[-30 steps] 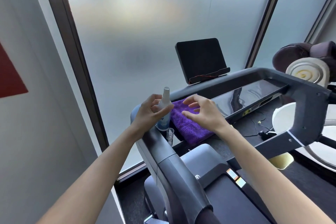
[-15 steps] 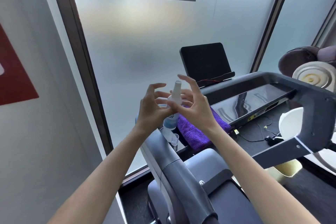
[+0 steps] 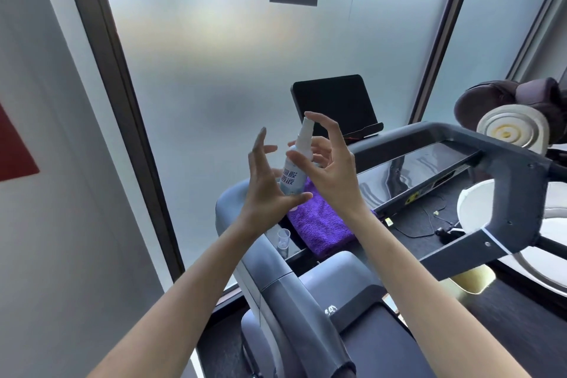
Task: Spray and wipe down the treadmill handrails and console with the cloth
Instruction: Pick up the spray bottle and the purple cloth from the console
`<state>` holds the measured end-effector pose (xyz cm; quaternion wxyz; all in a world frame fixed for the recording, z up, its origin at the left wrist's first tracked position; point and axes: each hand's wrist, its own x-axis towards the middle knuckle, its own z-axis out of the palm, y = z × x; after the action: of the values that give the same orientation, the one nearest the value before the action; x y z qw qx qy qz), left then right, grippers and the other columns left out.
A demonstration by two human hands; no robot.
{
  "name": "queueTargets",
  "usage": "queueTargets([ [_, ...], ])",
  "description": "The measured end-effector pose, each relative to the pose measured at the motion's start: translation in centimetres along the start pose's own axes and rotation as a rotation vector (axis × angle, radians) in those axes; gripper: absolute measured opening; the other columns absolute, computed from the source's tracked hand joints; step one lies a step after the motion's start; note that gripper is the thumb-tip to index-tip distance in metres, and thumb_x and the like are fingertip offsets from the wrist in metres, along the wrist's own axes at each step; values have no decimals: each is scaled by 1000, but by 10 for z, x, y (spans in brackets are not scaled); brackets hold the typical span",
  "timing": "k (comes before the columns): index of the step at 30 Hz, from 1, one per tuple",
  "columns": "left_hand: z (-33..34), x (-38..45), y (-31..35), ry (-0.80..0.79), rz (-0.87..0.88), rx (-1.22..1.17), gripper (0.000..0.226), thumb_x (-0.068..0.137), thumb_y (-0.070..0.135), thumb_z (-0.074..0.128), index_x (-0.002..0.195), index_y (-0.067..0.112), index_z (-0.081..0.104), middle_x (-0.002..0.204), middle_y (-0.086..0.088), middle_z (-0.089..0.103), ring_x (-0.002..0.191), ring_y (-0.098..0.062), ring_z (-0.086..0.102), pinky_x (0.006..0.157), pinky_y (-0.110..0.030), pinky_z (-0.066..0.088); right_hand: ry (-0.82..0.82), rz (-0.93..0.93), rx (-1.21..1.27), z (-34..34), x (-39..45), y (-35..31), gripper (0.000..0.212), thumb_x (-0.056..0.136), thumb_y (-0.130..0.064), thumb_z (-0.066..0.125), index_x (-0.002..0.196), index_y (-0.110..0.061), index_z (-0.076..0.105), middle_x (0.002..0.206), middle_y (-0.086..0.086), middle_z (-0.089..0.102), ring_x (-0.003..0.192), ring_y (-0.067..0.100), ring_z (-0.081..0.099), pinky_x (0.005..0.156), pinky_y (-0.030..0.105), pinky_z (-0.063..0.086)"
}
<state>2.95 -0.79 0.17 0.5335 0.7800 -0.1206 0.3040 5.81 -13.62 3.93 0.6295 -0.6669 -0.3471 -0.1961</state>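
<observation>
A small clear spray bottle (image 3: pixel 293 176) with a white nozzle and blue lettering is held upright in the air above the treadmill's left corner. My right hand (image 3: pixel 333 169) grips it, thumb across the neck and forefinger arched over the nozzle. My left hand (image 3: pixel 265 190) is beside it with fingers spread, its thumb tip under the bottle's base. Below them a folded purple cloth (image 3: pixel 322 225) lies on the console's left end. The glossy black console panel (image 3: pixel 414 169) runs to the right. The grey left handrail (image 3: pixel 270 282) passes under my left forearm.
A small clear plastic cap (image 3: pixel 283 239) stands by the cloth. A dark tablet (image 3: pixel 334 100) leans on a stand behind the console. The right handrail frame (image 3: pixel 509 193) bends down at the right, with cables (image 3: pixel 429 221) below it. Frosted glass is close ahead, a white wall at left.
The bottle was in my left hand by the cloth; it has risen, and my right hand left the cloth and took hold of it. My left fingers have spread apart.
</observation>
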Motion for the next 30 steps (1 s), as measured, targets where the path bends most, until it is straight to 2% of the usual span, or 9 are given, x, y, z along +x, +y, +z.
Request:
queueTargets([
  [5, 9, -1, 2, -106, -6, -45, 134, 58, 14, 86, 152, 19, -9, 130, -7, 42, 97, -23, 69, 80, -34, 59, -148, 81, 52, -12, -3, 12, 86, 74, -19, 82, 141, -30, 29, 101, 14, 71, 90, 27, 70, 83, 39, 57],
  [9, 18, 0, 3, -203, -76, -76, 135, 63, 7, 87, 151, 23, -13, 131, -7, 41, 106, -27, 66, 82, -39, 59, -145, 114, 88, -22, -4, 17, 82, 79, -14, 78, 138, -37, 27, 92, 28, 62, 83, 45, 63, 79, 58, 54],
  [12, 2, 6, 5, -349, -246, -25, 127, 66, 7, 87, 152, 27, -4, 136, -6, 39, 107, -15, 63, 85, -26, 56, -83, 43, -32, -32, -9, 19, 77, 81, -6, 73, 134, -38, 28, 93, 20, 57, 73, 41, 59, 71, 53, 55],
  [14, -13, 12, 3, -309, -379, 19, 110, 68, 6, 85, 151, 20, 14, 134, -8, 45, 107, -17, 61, 83, -23, 54, -50, 16, -137, -45, -13, 21, 76, 79, -1, 71, 133, -36, 32, 87, 9, 55, 67, 33, 57, 67, 44, 55],
  [17, -17, 25, -5, -334, -474, 285, 76, 77, 18, 82, 140, 6, 42, 131, -15, 55, 112, -26, 60, 93, -31, 47, -44, 17, -277, -62, -23, 22, 78, 71, 7, 69, 129, -35, 37, 76, 11, 53, 58, 26, 52, 58, 30, 50],
  [21, 3, 34, -10, -559, -407, 607, 83, 65, 62, 73, 129, 12, 56, 126, -12, 59, 119, -26, 52, 97, -28, 40, -145, 84, -342, -68, -36, 21, 78, 72, 7, 66, 133, -34, 37, 66, 8, 52, 52, 24, 48, 55, 27, 47],
  [24, 17, 36, -23, -516, -404, 791, 70, 71, 65, 71, 120, 17, 60, 114, -5, 63, 116, -27, 50, 99, -35, 39, -165, 105, -340, -72, -41, 20, 78, 74, 5, 66, 134, -35, 35, 66, 1, 50, 51, 26, 48, 54, 31, 49],
  [27, 31, 36, -20, -477, -401, 895, 65, 74, 70, 64, 99, 10, 58, 103, -8, 62, 109, -29, 53, 93, -36, 34, -169, 116, -338, -74, -44, 19, 79, 75, 4, 66, 132, -38, 33, 67, 5, 52, 53, 33, 52, 55, 41, 52],
  [30, 35, 35, -9, -420, -444, 885, 52, 80, 57, 68, 82, 10, 46, 106, -14, 61, 108, -31, 54, 86, -34, 37, -171, 142, -333, -74, -47, 19, 78, 75, 3, 65, 132, -38, 33, 68, 15, 53, 54, 36, 52, 55, 44, 52],
])
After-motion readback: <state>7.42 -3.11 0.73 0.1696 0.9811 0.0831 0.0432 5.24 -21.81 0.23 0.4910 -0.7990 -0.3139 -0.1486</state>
